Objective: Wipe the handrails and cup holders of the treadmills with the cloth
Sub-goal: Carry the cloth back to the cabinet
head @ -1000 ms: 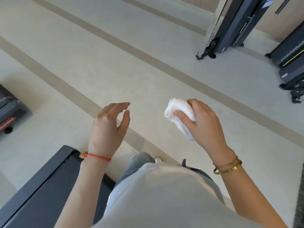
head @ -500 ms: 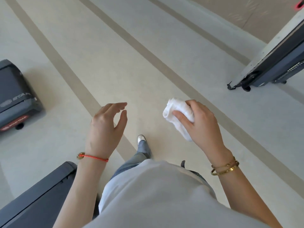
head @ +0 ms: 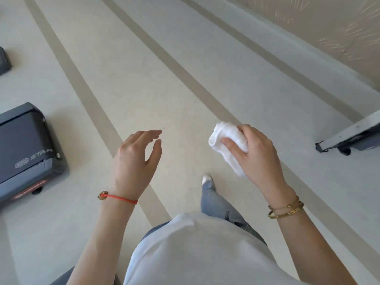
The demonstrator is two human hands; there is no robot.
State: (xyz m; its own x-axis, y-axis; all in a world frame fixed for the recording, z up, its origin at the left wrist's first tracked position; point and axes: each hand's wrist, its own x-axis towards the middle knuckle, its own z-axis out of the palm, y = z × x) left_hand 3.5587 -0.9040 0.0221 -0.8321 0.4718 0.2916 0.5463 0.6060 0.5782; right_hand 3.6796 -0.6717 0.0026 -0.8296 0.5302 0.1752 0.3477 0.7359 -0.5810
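Observation:
My right hand (head: pixel 255 155) grips a bunched white cloth (head: pixel 226 140) in front of me, above the floor. My left hand (head: pixel 135 161) hangs in the air to its left with relaxed fingers and holds nothing. The dark grey end of a treadmill (head: pixel 26 149) stands on the floor at the left edge. No handrail or cup holder is in view.
The pale floor (head: pixel 164 79) carries long beige stripes running away from me. The base of another machine (head: pixel 349 138) pokes in at the right edge. A beige wall (head: pixel 329 27) runs along the upper right. A dark edge (head: pixel 63 279) shows at the bottom left.
The view has swung left as I walk: the treadmill end at the left has come closer, the machines at the right have slid out of view. Both hands keep their pose.

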